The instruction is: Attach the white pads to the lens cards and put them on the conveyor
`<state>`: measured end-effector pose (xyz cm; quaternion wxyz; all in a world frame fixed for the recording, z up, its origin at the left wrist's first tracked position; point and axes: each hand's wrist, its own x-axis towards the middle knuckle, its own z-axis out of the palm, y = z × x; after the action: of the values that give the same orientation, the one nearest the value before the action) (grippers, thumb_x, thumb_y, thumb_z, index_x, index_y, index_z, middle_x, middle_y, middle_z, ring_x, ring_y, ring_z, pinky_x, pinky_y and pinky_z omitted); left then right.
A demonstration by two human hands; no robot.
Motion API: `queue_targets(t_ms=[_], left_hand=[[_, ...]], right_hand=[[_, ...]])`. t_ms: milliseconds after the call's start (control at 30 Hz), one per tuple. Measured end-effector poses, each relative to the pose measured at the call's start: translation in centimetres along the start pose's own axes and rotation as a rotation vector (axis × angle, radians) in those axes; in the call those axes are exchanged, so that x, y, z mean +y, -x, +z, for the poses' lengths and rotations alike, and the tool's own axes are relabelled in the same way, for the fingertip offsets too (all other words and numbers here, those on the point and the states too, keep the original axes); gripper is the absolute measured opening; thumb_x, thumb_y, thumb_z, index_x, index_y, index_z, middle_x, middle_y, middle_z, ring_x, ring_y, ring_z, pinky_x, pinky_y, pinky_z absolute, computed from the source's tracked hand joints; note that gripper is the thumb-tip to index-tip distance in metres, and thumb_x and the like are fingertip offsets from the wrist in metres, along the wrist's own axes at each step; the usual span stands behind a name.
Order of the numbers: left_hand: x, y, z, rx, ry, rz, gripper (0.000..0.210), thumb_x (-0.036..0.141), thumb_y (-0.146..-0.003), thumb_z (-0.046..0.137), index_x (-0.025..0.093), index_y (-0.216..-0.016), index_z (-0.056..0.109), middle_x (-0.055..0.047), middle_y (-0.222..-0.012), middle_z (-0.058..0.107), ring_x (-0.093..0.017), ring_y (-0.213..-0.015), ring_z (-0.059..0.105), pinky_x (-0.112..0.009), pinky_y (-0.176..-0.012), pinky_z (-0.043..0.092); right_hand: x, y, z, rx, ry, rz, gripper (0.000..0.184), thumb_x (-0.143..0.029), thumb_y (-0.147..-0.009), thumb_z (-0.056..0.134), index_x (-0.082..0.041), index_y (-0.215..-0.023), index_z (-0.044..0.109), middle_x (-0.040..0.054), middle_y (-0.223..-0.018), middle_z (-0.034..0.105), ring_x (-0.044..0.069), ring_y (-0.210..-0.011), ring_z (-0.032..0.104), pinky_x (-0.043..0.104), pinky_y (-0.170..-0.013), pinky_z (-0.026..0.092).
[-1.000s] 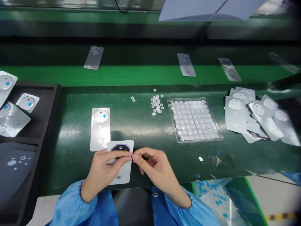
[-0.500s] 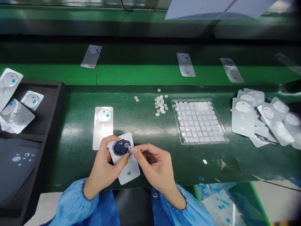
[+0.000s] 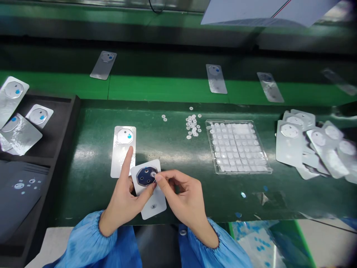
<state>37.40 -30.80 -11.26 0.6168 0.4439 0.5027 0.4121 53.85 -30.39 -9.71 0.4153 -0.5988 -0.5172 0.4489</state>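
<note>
Near the front edge of the green bench mat [image 3: 173, 149], our left hand [image 3: 125, 197] pinches a small silvery card [image 3: 152, 203] between thumb and fingers, index finger lifted and pointing away. The card is tilted, its dark octagonal insert [image 3: 145, 176] facing up with several small holes showing. Our right hand [image 3: 182, 197] holds a tiny clear lens disc [image 3: 153, 174] tight between thumb and forefinger, touching the insert's right side.

To seat it well, we judge that the disc should come down flat over its hole, not on edge, while the left thumb steadies the card so it cannot pivot. A light press with the fingertip on the rim rather than the centre would likely keep the face free of smudges. If the disc tilts, lifting and resetting beats forcing it.

Just beside the held card, on its far left, lies a finished card [image 3: 123, 150] with a blue dot. Further back are loose discs [image 3: 193, 124], and to their right a clear compartment tray [image 3: 240, 147] of more. A heap of blank cards [image 3: 309, 147] sits at far right, and a black bin [image 3: 58, 123] with cards at left.
</note>
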Motion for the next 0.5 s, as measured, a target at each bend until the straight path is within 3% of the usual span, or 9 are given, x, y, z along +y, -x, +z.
queue_targets(t_ms=[500], left_hand=[[0.15, -0.02, -0.06, 0.029, 0.017, -0.004, 0.110, 0.025, -0.088, 0.081, 0.030, -0.170, 0.007, -0.004, -0.095, 0.077, -0.025, -0.088, 0.078, -0.035, -0.082, 0.066]], right_hand=[[-0.46, -0.05, 0.33, 0.035, 0.031, -0.061, 0.016, -0.028, -0.094, 0.070, -0.022, -0.081, 0.077, -0.0015, -0.066, 0.069, 0.013, -0.058, 0.056, 0.025, -0.054, 0.042]])
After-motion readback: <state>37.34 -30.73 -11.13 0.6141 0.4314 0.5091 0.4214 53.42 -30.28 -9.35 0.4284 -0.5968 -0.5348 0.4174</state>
